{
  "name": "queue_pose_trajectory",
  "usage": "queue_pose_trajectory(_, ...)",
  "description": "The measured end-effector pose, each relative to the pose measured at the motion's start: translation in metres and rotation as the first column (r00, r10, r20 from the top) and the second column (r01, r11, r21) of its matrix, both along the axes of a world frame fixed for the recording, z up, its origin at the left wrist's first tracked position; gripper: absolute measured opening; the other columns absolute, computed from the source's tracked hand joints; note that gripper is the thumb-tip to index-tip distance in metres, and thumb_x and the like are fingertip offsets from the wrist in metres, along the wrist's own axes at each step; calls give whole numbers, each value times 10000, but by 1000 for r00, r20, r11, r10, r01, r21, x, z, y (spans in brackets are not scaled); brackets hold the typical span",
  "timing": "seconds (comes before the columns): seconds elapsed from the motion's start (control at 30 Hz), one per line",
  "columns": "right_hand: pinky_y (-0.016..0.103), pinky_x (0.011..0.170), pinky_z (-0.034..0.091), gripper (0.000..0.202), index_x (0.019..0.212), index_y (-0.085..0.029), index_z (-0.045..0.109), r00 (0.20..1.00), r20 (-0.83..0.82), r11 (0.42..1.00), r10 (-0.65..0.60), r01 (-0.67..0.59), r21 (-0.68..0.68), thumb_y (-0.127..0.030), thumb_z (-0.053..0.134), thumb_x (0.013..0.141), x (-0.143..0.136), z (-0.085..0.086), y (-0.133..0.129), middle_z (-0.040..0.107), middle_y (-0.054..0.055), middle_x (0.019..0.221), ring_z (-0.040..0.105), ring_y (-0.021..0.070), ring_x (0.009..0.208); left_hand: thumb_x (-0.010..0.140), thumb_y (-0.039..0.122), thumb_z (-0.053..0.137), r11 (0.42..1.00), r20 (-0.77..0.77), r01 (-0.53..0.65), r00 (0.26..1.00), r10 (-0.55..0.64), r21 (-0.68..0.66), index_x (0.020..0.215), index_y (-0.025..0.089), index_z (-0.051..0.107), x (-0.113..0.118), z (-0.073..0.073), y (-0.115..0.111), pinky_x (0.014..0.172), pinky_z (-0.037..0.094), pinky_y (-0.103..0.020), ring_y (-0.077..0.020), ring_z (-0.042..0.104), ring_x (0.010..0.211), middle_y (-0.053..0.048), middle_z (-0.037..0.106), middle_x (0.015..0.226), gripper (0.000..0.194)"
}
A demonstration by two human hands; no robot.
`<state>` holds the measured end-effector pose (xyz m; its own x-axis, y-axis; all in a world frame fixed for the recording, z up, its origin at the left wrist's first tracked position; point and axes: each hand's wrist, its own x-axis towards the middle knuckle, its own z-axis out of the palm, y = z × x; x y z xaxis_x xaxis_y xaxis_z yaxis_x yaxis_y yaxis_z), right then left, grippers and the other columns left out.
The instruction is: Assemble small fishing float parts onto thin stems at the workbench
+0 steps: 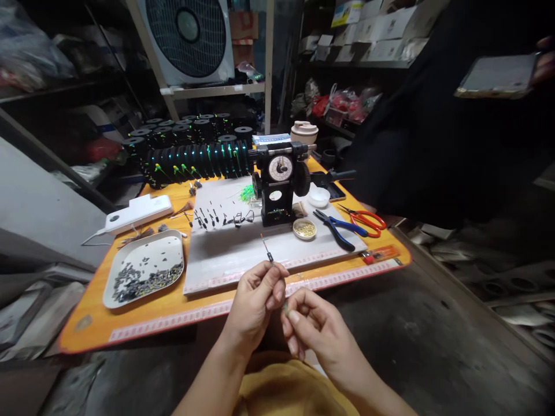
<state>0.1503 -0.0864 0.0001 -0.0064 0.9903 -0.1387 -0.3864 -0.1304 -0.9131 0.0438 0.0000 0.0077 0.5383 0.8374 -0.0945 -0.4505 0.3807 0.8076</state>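
My left hand point(259, 289) is closed in a pinch, just over the table's front edge. From its fingertips sticks up a small black piece with a thin reddish stem point(269, 254). Close by on the right, my right hand point(310, 320) also pinches, and something tiny and pale shows at its fingertips, too small to name. Beyond the hands lies a white board point(229, 260) bearing several small black pieces with wire ends point(208, 216). A black hand-winding machine with a dial point(280, 185) stands behind, with a row of black spools point(197, 162) on its shaft.
A white tray of small dark parts point(147, 248) sits on the left beside a white power strip point(139, 214). Right of the machine are a dish of gold beads point(304, 229), blue pliers point(336, 228) and red-handled scissors point(366, 219). A person in dark clothes point(416, 127) stands at the right, holding a phone point(496, 75).
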Motion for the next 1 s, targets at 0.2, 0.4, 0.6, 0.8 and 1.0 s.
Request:
queue_pose_trajectory(0.2,160,514,455,451,940,-176,534,999,53,1000,7,-5,-26,-579,704,830,3,-3,0,605,-27,722,568,50,542,786,425,792,999,-78,39,996,-36,34,868,162,788,-15,-3,-21,431,456,-202,-75,528,469,-52,683,806,275)
queue_pose_trajectory(0.4,185,458,460,428,897,-162,543,973,212,996,87,-79,-47,-573,655,862,6,-8,-7,606,-10,661,582,83,481,787,312,816,983,-151,-162,973,175,90,769,202,769,-15,-14,-29,627,497,-130,-84,637,683,11,674,705,122)
queue_pose_trajectory(0.6,198,504,458,236,869,-175,583,853,521,993,35,-89,78,-366,511,987,8,-6,-20,619,13,736,569,90,535,779,416,799,983,-127,-177,975,181,44,821,182,729,0,-14,-29,330,294,-116,-16,449,339,12,670,664,247)
queue_pose_trajectory(0.8,262,605,508,132,757,-231,688,594,804,948,-25,-242,208,-179,620,857,41,5,-25,691,7,713,648,169,653,774,393,812,968,-144,-246,957,252,59,818,185,740,-6,-10,-26,310,282,-73,15,455,308,16,697,694,225)
queue_pose_trajectory(1.0,445,949,521,226,1114,-174,660,185,920,935,-345,149,320,-341,586,979,171,36,37,677,81,1179,650,217,1062,740,365,844,959,-181,-276,942,284,71,825,172,774,-12,-2,-28,307,306,-51,21,465,303,24,685,651,222)
